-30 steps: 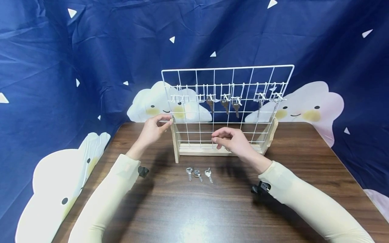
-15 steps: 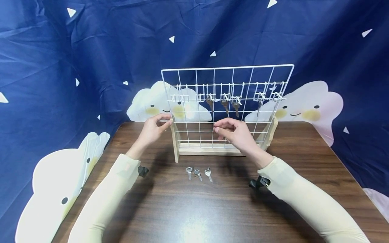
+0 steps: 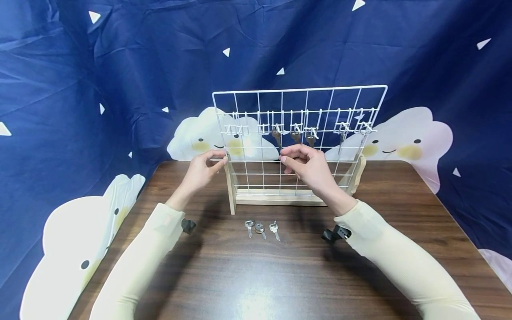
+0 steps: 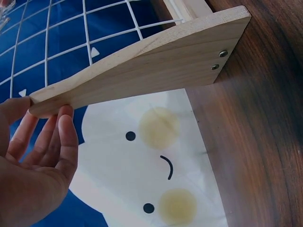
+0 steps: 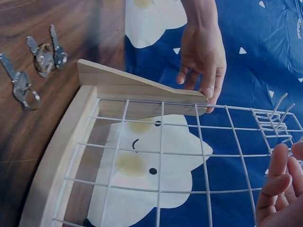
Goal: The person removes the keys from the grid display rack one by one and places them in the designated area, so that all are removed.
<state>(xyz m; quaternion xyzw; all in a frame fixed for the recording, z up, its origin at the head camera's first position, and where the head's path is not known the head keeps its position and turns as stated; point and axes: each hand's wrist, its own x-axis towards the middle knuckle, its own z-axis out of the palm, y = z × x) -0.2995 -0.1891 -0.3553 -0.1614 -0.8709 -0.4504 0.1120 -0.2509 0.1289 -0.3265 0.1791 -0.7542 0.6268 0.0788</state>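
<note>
A white wire grid rack (image 3: 294, 173) on a wooden base stands upright on the table. My left hand (image 3: 202, 171) pinches the upper end of its left wooden side panel (image 4: 142, 66), thumb on one face and fingertips on the other. In front of the grid is my right hand (image 3: 310, 166), fingers loosely bent, its fingertips just below a hanging key (image 3: 277, 134); I see nothing in its grasp. At the right wrist view's edge the right-hand fingers (image 5: 279, 179) are partly cut off. Two more keys hang beside that one, their lower ends partly covered by the right hand.
Three silver keys lie before the rack, among them a key with a ring (image 3: 274, 229). White wire hooks (image 3: 236, 129) line the grid's upper part, and another key (image 3: 342, 138) hangs farther right. Behind the brown table (image 3: 200, 266) hangs a blue cloud-patterned cloth (image 3: 160, 58).
My right hand has risen along the front of the grid, up to just under the hanging keys. The left hand has stayed at the side panel.
</note>
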